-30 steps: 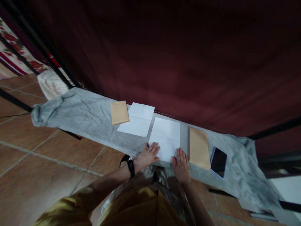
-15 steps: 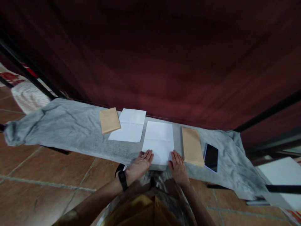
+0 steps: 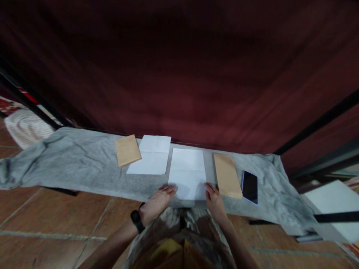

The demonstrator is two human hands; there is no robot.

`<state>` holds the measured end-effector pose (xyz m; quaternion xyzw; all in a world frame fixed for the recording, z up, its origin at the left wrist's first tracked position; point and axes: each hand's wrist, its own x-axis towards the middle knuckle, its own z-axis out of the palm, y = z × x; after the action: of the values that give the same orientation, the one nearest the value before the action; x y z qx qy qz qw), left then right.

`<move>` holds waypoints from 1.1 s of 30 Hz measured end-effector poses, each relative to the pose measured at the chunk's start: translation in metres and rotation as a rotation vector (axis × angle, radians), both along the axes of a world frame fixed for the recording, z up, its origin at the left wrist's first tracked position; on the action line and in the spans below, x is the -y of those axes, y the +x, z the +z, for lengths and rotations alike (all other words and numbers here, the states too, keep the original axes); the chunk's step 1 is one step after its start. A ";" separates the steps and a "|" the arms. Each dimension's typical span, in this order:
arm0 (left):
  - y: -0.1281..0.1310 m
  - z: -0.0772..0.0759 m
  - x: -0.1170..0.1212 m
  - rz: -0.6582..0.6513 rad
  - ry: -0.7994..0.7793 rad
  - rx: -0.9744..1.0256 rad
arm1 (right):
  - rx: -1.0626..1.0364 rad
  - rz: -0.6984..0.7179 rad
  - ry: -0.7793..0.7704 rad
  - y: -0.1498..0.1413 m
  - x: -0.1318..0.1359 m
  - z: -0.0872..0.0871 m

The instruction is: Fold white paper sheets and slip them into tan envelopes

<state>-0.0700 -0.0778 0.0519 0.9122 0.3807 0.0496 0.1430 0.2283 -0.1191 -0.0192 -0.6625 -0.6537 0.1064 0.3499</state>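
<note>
A creased sheet of white paper lies in front of me on a grey cloth. At its near left edge, my left hand has its fingers together and bent around the edge. My right hand is curled at the near right edge, thumb and fingertips closed on the paper. The undersides of the fingers are hidden. To the left is a second creased white sheet, partly under a folded brown paper packet. A longer brown envelope lies right of my right hand.
A phone with a dark screen lies beside the long envelope. Behind the narrow cloth-covered surface hangs a dark red curtain. Dark bars slope at both sides. A white board stands low at right, above the tiled floor.
Both hands have gone from lying flat on the paper's near corners to bent fingers at its side edges. The view has shifted slightly; the papers, packets and phone lie as before.
</note>
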 end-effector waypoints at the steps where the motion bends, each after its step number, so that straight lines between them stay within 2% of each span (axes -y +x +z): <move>1: -0.001 0.002 0.000 0.016 -0.017 0.040 | -0.069 -0.006 -0.020 0.003 0.000 0.000; 4: -0.008 0.014 -0.001 0.063 -0.140 0.239 | -0.258 -0.021 -0.061 0.015 0.003 0.001; 8: -0.017 0.035 -0.007 0.157 -0.403 0.521 | -0.364 0.096 -0.048 0.021 0.005 0.006; 11: -0.019 0.049 -0.016 0.255 -0.517 0.679 | -0.337 0.143 -0.025 0.015 0.001 0.010; 14: -0.015 0.052 -0.030 0.351 -0.536 0.773 | -0.188 0.041 -0.065 0.004 -0.009 0.013; 17: -0.004 0.040 -0.046 0.522 -0.467 0.942 | -0.064 -0.053 -0.128 -0.003 -0.019 0.014; 19: 0.004 0.024 -0.053 0.601 -0.456 1.082 | -0.032 -0.081 -0.136 -0.006 -0.024 0.014; 21: 0.010 0.005 -0.057 0.637 -0.469 1.109 | -0.003 -0.112 -0.138 -0.007 -0.027 0.013; 24: 0.015 -0.022 -0.054 0.656 -0.460 0.975 | 0.082 -0.175 -0.125 -0.011 -0.027 0.010; 27: 0.018 -0.039 -0.048 0.691 -0.347 0.794 | 0.252 -0.204 -0.091 -0.016 -0.023 0.009; 29: 0.021 -0.043 -0.045 0.708 -0.280 0.687 | 0.344 -0.198 -0.086 -0.020 -0.021 0.010; 33: 0.027 -0.039 -0.043 0.708 -0.174 0.503 | 0.441 -0.197 -0.143 -0.024 -0.019 0.016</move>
<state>-0.0425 -0.0348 0.0131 0.6698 0.6257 0.2838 0.2816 0.2046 -0.1003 -0.0033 -0.7533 -0.6373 -0.0292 0.1596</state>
